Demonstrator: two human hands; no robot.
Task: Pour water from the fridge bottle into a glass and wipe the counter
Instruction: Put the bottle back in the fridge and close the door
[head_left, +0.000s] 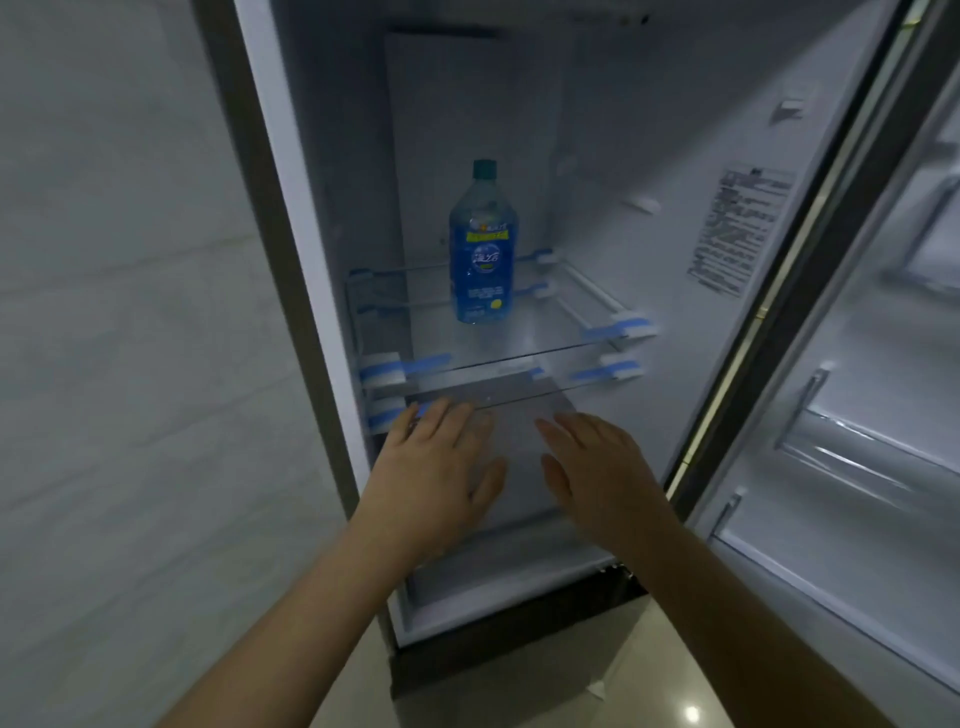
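— How far along are you?

— Barely begun, I'd say. The fridge door (857, 415) stands open to the right of the bottle, but the bottle (482, 244) is untouched. Taking it out, pouring into a glass and wiping the counter are all left — and neither glass nor counter is in sight.

— Where are your hands?

— Nearest me, well below and in front of the bottle. My left hand (434, 467) is flat, palm down, fingers straight and together, fingertips near the front edge of a lower glass shelf. My right hand (597, 462) is beside it, fingers straight and relaxed, thumb apart. Neither holds anything; both arms reach forward into the fridge.

— And the bottle?

— Farther in, upright on the upper glass shelf (519, 338), blue label facing me, cap on. It stands alone, set back from the shelf's front edge.
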